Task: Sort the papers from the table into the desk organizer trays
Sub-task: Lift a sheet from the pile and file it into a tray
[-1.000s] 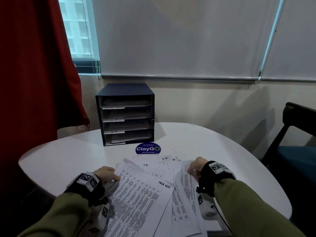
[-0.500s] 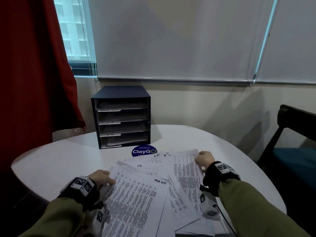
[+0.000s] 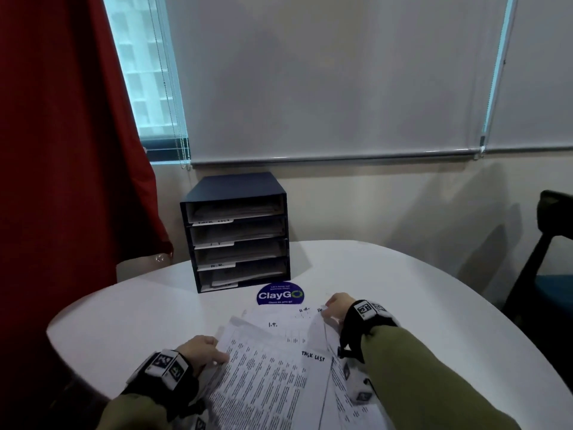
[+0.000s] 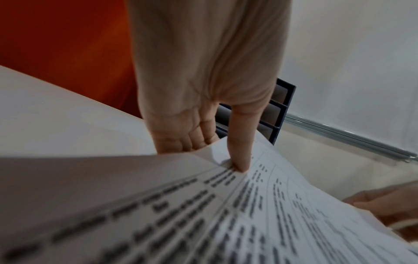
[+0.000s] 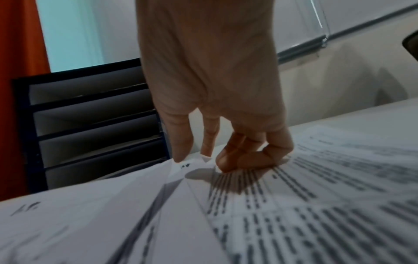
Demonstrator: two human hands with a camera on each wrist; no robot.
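Several printed sheets lie fanned out on the near part of the white table (image 3: 139,308). The top one, the "TASK LIST" sheet (image 3: 273,386), is held at its left edge by my left hand (image 3: 201,352). In the left wrist view the index finger (image 4: 239,153) lies on top of it and the other fingers curl under the edge. My right hand (image 3: 336,308) pinches the far corner of another sheet (image 5: 187,166) and holds it raised. The dark blue organizer (image 3: 235,237) stands at the back with four labelled trays that hold papers.
A round blue "ClayGo" sticker (image 3: 280,294) lies on the table between the organizer and the papers. A red curtain (image 3: 62,150) hangs at the left. A dark chair (image 3: 545,274) stands at the right, beyond the table's edge.
My right hand has drawn the sheet's far corner leftward, towards the sticker, and the sheet now stands up on edge. The left hand keeps its hold on the top sheet.
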